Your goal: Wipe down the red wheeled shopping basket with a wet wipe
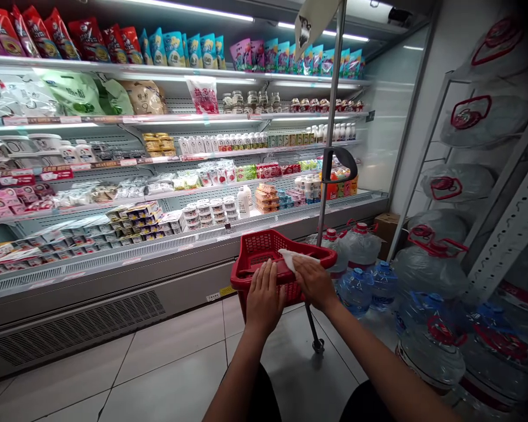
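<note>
A red plastic shopping basket (266,240) with lattice walls is in front of me at knee height, by a metal pole. My left hand (265,296) is on its near rim, fingers straight and together over the edge, thumb down along the outer wall. To the right, my right hand (315,282) presses a folded white cloth (294,258) against the basket's rim. Its fingers cover part of the cloth, and one corner sticks out to the left. Whether the cloth is fabric or paper, I cannot tell.
A chilled display case (193,237) with several shelves of packaged goods runs along the back. The metal pole (330,129) with a black handle rises behind the basket. Large water bottles (431,346) crowd the floor and a rack (442,117) at right. Pale tiles (171,363) cover the floor.
</note>
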Tool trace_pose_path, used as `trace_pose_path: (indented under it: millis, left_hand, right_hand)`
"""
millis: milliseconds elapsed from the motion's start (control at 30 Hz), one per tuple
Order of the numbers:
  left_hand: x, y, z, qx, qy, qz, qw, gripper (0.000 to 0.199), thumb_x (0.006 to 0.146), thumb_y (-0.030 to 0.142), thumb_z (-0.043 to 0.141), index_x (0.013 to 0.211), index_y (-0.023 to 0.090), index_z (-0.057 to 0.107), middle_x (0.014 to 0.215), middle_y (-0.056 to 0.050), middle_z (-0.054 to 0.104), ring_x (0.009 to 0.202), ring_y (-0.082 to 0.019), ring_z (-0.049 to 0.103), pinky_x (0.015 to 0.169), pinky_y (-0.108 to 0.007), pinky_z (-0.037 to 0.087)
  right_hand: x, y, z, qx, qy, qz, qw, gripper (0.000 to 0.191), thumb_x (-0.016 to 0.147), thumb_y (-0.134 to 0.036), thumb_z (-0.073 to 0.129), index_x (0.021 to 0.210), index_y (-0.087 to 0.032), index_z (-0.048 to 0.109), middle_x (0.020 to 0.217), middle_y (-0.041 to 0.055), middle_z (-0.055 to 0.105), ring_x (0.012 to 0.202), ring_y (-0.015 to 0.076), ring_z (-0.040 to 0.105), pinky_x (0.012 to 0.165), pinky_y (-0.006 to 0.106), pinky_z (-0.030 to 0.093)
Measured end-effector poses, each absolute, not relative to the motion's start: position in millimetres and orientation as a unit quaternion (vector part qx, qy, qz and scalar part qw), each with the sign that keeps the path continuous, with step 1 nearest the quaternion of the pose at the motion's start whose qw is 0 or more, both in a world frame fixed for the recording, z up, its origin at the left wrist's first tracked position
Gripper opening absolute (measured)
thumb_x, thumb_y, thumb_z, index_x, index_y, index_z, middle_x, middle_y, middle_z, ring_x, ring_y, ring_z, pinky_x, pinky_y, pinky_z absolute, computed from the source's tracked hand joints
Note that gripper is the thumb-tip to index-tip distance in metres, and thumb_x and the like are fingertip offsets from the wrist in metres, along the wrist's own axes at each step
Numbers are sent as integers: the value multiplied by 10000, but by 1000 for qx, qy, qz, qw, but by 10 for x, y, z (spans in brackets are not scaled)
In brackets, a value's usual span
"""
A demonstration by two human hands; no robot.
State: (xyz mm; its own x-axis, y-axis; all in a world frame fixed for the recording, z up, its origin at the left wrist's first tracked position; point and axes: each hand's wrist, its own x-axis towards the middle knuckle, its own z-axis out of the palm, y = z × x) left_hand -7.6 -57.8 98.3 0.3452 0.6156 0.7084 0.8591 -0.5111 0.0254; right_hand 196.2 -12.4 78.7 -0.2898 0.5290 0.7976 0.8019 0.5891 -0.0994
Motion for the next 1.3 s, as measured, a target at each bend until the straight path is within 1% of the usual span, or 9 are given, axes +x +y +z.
trace_pose_path:
  millis: [233,367,467,700,867,967,1100,1167,1300]
  left_hand:
    - [-221,-592,1002,-798,-460,-350,173,624,999,346,518,1583,201,350,1641,-103,416,1533,-287,360,1279,-501,290]
    - [-177,-591,975,-791,-464,-364,161,661,949,341,561,1564,187,373,1635,-120,420,1531,-307,358,1282,-519,283]
    - [-167,-562,948,-791,-462,-364,165,681,925,309,554,1564,162,371,1600,-152,464,1504,-328,404,1262,-538,313]
    - [-247,-549,961,-806,-447,-347,173,686,907,198,517,1573,194,351,1621,-103,445,1522,-278,381,1270,-493,314]
    - [-236,-589,952,-787,-463,-370,171,684,889,178,520,1556,207,372,1631,-88,431,1525,-284,373,1275,-512,297]
    - [-220,-604,934,-788,-460,-372,171,689,887,184,525,1558,207,371,1627,-91,437,1522,-285,379,1273,-510,302]
    - [-206,-610,915,-788,-461,-372,168,717,861,183,532,1560,209,371,1624,-90,442,1516,-290,389,1271,-516,305]
    - [-204,-604,905,-782,-465,-377,172,716,860,188,532,1559,203,375,1618,-98,449,1511,-298,396,1270,-522,302]
    - [-251,-585,897,-782,-451,-384,191,705,885,197,514,1571,163,358,1585,-133,487,1494,-305,420,1265,-514,305]
  right_hand:
    - [2370,17,621,-490,-734,-159,443,458,1086,-410,319,1383,-239,623,1203,113,727,1188,303,640,1084,531,462]
    - [1877,-124,695,-474,-725,-161,474,510,1089,-357,277,1528,-216,494,1406,135,649,1327,305,574,1127,559,435]
    - [1478,-275,832,-421,-783,-134,438,532,1081,-295,284,1600,-259,395,1565,61,524,1459,248,463,1206,498,382]
    - [1897,-303,925,-419,-797,-142,412,529,1090,-318,297,1615,-312,358,1509,38,585,1384,250,547,1166,490,420]
    - [2365,-272,961,-455,-789,-127,392,765,1048,-567,413,1677,-249,117,1523,99,565,1364,296,563,1079,484,495]
    - [2354,-215,1007,-438,-807,-147,369,854,953,-702,531,1647,-276,271,1621,97,440,1465,328,453,1130,508,458]
    - [2055,-142,1002,-453,-787,-137,397,465,1093,-418,364,1519,-308,516,1472,42,619,1383,264,557,1124,495,465]
    - [1795,-162,1000,-442,-783,-131,417,463,1102,-294,310,1507,-285,535,1446,33,640,1382,237,559,1147,474,450]
    - [1307,-305,995,-385,-803,-152,428,508,1086,-244,337,1587,-226,417,1548,54,540,1457,230,473,1212,460,387]
